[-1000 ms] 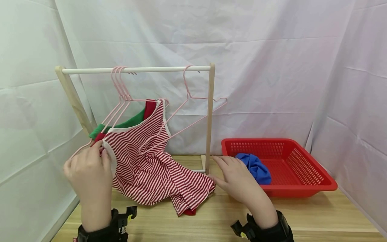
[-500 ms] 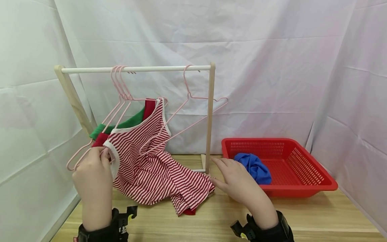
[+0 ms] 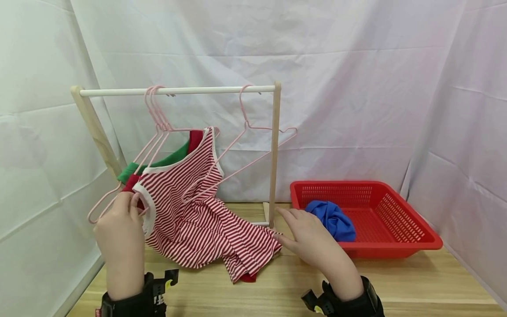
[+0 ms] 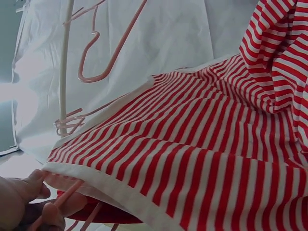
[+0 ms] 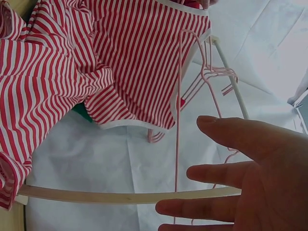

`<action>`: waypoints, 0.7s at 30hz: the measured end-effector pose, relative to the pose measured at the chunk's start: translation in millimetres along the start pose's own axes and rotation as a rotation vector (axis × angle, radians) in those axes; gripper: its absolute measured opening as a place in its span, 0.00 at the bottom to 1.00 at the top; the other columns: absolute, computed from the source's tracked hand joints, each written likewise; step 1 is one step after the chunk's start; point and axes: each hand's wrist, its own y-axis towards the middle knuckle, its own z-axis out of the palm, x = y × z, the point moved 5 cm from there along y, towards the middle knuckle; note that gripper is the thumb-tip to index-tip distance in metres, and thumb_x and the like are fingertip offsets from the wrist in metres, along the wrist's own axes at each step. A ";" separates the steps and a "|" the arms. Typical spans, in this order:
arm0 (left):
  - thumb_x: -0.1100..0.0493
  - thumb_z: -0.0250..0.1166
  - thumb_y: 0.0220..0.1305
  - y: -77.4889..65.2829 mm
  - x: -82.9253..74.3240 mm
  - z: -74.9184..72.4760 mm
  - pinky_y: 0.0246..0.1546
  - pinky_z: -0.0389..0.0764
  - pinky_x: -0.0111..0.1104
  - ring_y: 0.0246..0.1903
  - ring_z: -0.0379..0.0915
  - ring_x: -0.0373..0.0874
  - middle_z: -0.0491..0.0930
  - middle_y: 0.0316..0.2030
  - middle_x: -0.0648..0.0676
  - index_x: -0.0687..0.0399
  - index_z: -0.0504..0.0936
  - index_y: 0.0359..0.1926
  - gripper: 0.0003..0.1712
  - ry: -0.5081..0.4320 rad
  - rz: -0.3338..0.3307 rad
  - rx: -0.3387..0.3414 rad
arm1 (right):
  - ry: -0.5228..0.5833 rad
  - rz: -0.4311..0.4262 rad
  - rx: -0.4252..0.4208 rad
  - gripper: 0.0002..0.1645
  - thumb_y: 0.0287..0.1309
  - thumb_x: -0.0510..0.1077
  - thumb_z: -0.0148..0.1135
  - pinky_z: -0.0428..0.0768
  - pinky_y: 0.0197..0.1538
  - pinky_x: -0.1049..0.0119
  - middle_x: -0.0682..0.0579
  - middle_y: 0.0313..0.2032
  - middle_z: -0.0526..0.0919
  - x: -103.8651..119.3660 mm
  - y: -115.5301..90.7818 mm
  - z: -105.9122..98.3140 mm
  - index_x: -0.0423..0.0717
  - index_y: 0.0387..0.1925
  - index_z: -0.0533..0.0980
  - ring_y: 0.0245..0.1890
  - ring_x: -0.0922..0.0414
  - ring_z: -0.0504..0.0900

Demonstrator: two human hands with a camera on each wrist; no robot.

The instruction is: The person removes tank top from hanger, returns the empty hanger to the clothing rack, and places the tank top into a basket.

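A red-and-white striped tank top (image 3: 174, 207) with white trim sits on a pink wire hanger (image 4: 67, 192) at the left of a small rack. My left hand (image 3: 120, 224) pinches at its near shoulder, fingers around the hanger's end, with the white edge (image 4: 103, 179) right at the fingertips. Below, the top's bunched hem spreads over the table. My right hand (image 3: 306, 235) hovers beside the rack's right post, fingers extended and holding nothing. A green garment (image 3: 178, 156) and a dark red one (image 3: 195, 141) hang behind the striped top, mostly hidden.
The rack has a white rod (image 3: 206, 90) and wooden posts (image 3: 274, 154). Near its right end hangs a bare pink hanger (image 3: 243, 110). A red plastic basket (image 3: 408, 246) stands right on the wooden table (image 3: 285, 293), with a crumpled blue cloth (image 3: 334, 222) inside.
My left hand has shifted slightly right and down at the top's shoulder, and the hanger ends beside it are more exposed. The right hand stays nearly still.
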 end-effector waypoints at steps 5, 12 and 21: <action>0.53 0.52 0.65 -0.3 0.8 0.5 0.18 0.68 0.47 0.17 0.71 0.59 0.77 0.20 0.63 0.66 0.76 0.33 0.18 -0.041 -0.023 -0.050 | -0.009 -0.008 0.003 0.39 0.54 0.65 0.53 0.65 0.55 0.52 0.50 0.56 0.69 0.5 0.6 0.9 0.53 0.63 0.61 0.56 0.51 0.67; 0.54 0.53 0.64 1.5 0.1 -5.3 0.21 0.68 0.36 0.16 0.71 0.54 0.78 0.21 0.61 0.66 0.77 0.34 0.17 -0.122 -0.046 -0.071 | -0.032 -0.054 -0.077 0.37 0.53 0.65 0.53 0.65 0.56 0.53 0.52 0.56 0.69 2.1 1.6 -2.4 0.53 0.61 0.64 0.56 0.53 0.66; 0.53 0.55 0.63 3.9 2.1 -15.6 0.21 0.62 0.18 0.13 0.56 0.17 0.79 0.19 0.55 0.61 0.79 0.33 0.15 -0.149 -0.053 -0.008 | -0.033 -0.053 -0.092 0.37 0.52 0.65 0.54 0.64 0.56 0.52 0.53 0.57 0.67 2.6 2.0 -2.3 0.55 0.61 0.64 0.57 0.54 0.64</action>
